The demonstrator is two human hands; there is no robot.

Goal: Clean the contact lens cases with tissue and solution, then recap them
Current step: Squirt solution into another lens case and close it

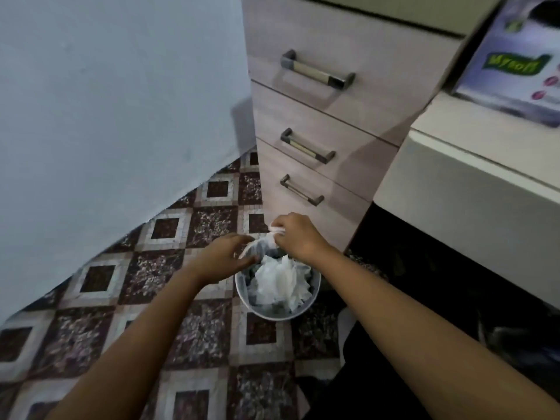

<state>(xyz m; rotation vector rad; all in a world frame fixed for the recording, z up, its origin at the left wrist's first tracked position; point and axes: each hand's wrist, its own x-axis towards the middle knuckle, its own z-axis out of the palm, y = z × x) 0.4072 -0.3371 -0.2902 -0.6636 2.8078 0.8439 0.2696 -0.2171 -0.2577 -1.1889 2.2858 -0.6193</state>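
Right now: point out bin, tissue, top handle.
bin (271, 316): head view, near rim.
tissue (275, 229): head view, white wad above the bin.
top handle (316, 69): head view, middle of bar.

A plain, pale blue-grey wall (106, 101) met a floor (194, 331) of patterned tiles, dark maroon squares framed in white and beige. A light wood-grain chest of drawers (372, 53) stood by the wall, its three visible drawers each with a metal bar handle (318, 69). Beside it stood a white table (466, 195). The light was dim.

Right hand (295, 234) pinches tissue (276, 228) beside left hand (225, 254) above a full wastebasket (266, 316).
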